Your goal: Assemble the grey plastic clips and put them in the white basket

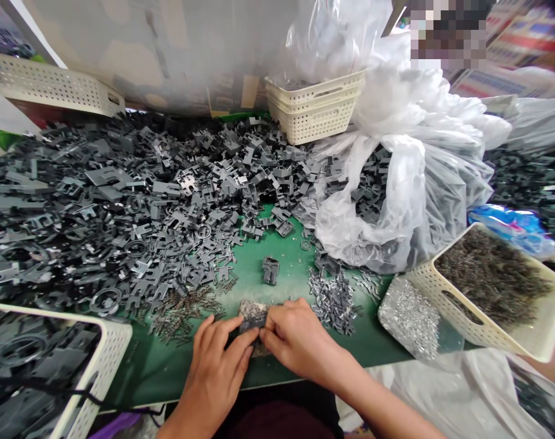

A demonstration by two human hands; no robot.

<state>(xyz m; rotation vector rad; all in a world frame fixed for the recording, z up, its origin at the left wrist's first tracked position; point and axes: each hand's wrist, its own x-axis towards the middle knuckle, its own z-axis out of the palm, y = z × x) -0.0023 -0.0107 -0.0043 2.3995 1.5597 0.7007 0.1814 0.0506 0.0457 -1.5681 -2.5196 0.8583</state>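
Near the table's front edge, both hands meet at a small dark grey plastic part (254, 322) lying on a worn, speckled block (250, 306). My left hand (220, 360) steadies this part between thumb and index finger. Curled in from the other side, my right hand (298, 335) presses its fingers against the part's right end; anything smaller inside them is hidden. Just beyond the block stands a grey plastic assembly (270, 270). Small springs (179, 311) lie loose left of the hands, and a pile of tiny grey pieces (334, 299) lies to the right.
A big heap of grey plastic parts (122, 183) covers the green table's (254, 250) left and back. Around it stand a front-left basket (115, 347), stacked cream baskets (316, 113), a plastic bag (414, 201), a tray of tiny metal pieces (412, 317) and a springs basket (423, 283).
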